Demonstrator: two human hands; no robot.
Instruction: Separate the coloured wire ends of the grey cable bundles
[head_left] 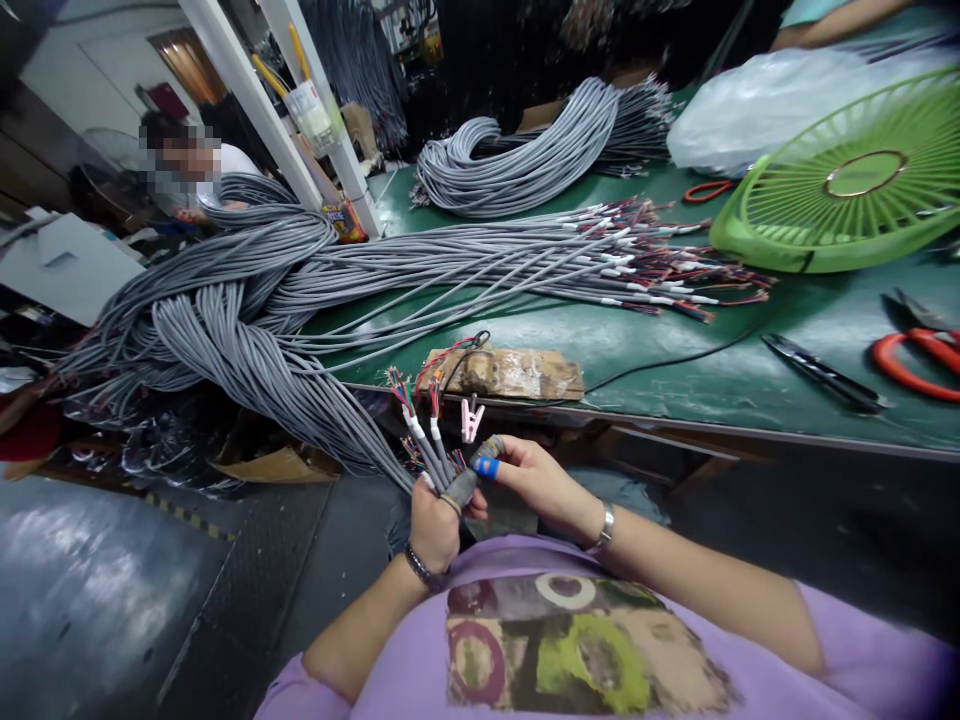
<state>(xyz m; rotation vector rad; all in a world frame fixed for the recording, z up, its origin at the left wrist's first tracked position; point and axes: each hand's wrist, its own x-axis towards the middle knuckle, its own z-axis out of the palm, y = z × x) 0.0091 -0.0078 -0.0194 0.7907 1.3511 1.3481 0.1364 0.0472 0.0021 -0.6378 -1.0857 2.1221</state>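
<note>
Several grey cables (433,455) with white wraps and fanned coloured wire ends stand up from my left hand (437,520), whose fingers are wrapped round them. My right hand (525,477) is just right of the cables, thumb and forefinger pressed together; blue tape and a grey finger cover are on its fingers. What it pinches, if anything, is too small to make out. Behind the hands, a pink clip (471,420) sits at the table's edge, in front of a wooden block (525,373) with red and black leads.
Long grey cable bundles (420,260) cover the green table (637,350). A green fan (847,180), black tweezers (825,373), red-handled scissors (919,355) and a plastic bag (757,110) lie to the right. A person (196,160) is at the back left.
</note>
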